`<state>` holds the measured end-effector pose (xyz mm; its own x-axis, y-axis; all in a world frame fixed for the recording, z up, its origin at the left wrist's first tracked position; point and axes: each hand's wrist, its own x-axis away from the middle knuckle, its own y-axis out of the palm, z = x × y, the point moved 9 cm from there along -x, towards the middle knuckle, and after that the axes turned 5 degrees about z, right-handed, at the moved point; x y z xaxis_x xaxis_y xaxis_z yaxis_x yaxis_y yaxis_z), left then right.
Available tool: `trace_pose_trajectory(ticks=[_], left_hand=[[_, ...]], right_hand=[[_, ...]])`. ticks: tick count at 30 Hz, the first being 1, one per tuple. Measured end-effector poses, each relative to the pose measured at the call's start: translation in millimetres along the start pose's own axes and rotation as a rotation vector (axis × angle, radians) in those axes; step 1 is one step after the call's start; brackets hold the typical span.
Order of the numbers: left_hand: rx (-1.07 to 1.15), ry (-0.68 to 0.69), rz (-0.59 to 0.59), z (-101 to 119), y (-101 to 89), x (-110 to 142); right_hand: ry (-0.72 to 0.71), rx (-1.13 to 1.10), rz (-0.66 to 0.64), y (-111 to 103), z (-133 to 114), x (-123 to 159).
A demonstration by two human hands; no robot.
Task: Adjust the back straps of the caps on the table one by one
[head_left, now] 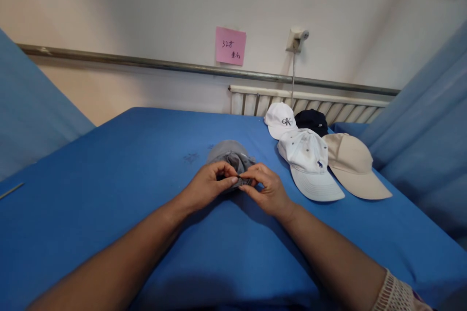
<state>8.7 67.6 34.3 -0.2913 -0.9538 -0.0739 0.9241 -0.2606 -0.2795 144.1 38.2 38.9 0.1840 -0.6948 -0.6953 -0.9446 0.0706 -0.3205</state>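
Presently; left hand (206,183), right hand (270,188) pinching gray cap (226,148); white cap (276,115)—"…K"; note (230,46)—"32…"

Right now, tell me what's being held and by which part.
The gray cap, pinched at its near edge, opposite the brim, by fingers of the left hand and right hand. The exact piece is unclear.

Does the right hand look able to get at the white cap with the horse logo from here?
Probably yes. The right hand is close by, and only blue cover shows between it and the white cap. First, though, it would likely need to release the gray cap.
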Motion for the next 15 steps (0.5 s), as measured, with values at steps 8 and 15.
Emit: trace_pose_trajectory(ticks=[8, 15], left_hand=[[0.008, 0.070, 0.052, 0.8, -1.9, -1.1], [-0.021, 0.125, -0.015, 6.5, -2.9, -2.6]], right_hand=[[0.013, -0.019, 0.027, -0.5, 1.0, -0.3], [0.040, -0.019, 0.090, -8.5, 5.2, -1.7]])
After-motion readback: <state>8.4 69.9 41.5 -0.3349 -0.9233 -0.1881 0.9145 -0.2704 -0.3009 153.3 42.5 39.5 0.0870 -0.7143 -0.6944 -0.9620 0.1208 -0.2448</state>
